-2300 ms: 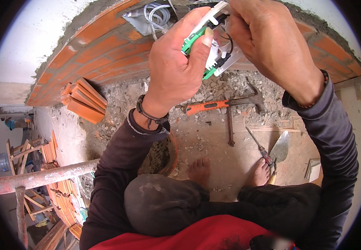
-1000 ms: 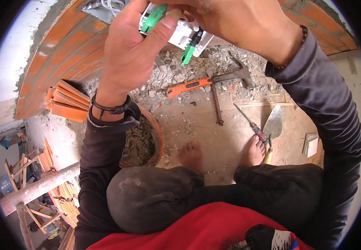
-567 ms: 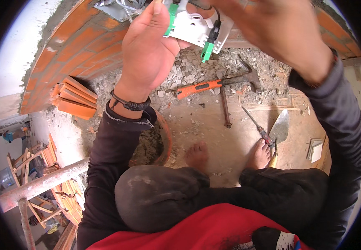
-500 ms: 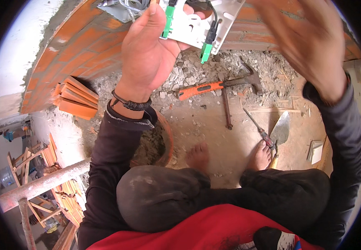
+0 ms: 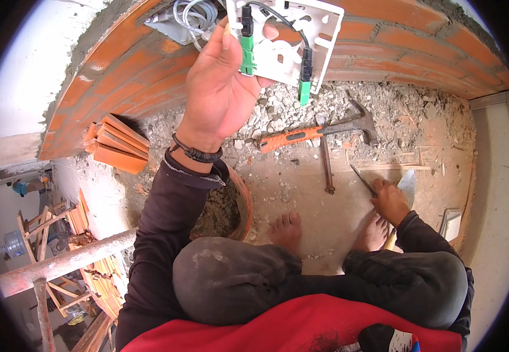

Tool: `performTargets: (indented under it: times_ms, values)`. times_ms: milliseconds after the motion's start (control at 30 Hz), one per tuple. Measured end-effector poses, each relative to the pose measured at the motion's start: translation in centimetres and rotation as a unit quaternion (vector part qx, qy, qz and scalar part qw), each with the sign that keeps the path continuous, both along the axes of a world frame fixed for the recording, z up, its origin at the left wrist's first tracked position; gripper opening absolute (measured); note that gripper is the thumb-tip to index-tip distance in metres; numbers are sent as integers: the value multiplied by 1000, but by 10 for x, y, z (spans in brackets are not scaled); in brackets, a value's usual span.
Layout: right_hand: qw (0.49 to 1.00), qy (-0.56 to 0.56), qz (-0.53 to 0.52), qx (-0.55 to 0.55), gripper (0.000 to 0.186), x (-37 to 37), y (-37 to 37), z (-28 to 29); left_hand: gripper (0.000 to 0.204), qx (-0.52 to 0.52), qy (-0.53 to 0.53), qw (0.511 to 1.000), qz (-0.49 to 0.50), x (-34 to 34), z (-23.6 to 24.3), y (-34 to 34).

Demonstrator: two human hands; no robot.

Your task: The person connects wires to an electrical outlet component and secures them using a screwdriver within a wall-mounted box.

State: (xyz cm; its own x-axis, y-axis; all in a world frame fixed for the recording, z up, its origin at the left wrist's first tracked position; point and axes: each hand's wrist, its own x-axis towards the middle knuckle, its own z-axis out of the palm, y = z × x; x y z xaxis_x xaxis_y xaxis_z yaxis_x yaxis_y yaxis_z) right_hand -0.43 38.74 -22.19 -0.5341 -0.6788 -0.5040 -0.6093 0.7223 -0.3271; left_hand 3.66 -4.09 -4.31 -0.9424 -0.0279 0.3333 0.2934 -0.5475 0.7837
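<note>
My left hand (image 5: 222,97) is raised in front of the brick wall, closed on a white plastic fibre-optic outlet box (image 5: 266,66). Inside the box a thin black cable links two black connectors; one green connector (image 5: 247,56) sits by my thumb, and another green connector (image 5: 305,92) hangs over the lower edge. Down on the floor by my right foot, my right hand (image 5: 391,201) has its fingers closed around a screwdriver (image 5: 362,179). The hand covers the screwdriver's handle; its shaft points toward the wall. A trowel (image 5: 407,183) lies partly beneath that hand.
An orange-handled claw hammer (image 5: 292,139) lies on rubble across a rusty metal bar (image 5: 327,167). Left of my feet stands a bucket (image 5: 246,205) of mortar. Bricks (image 5: 119,148) are piled by the wall, below a coiled grey cable (image 5: 204,20). A pipe rail (image 5: 84,255) crosses at left.
My right hand has come down from the upper right to the floor and taken hold of the screwdriver. My left hand still holds the white box.
</note>
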Motion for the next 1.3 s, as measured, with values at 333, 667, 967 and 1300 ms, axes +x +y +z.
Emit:
performTargets:
  times_ms: [333, 667, 967, 1300]
  values:
    - [952, 20, -55, -299, 18, -15, -10, 29, 104, 32, 101, 992, -66, -8, 1, 13]
    - [857, -197, -6, -476, 49, -40, -90, 208, 117, -207, 38, 973, 97, -6, 29, 59]
    - [856, -252, 14, -451, 60, -27, -119, 212, 109, -213, 124, 957, 153, -20, 2, 56]
    - [837, -281, -3, -470, 61, -25, -127, 205, 102, -216, 132, 955, 156, -22, -7, 56]
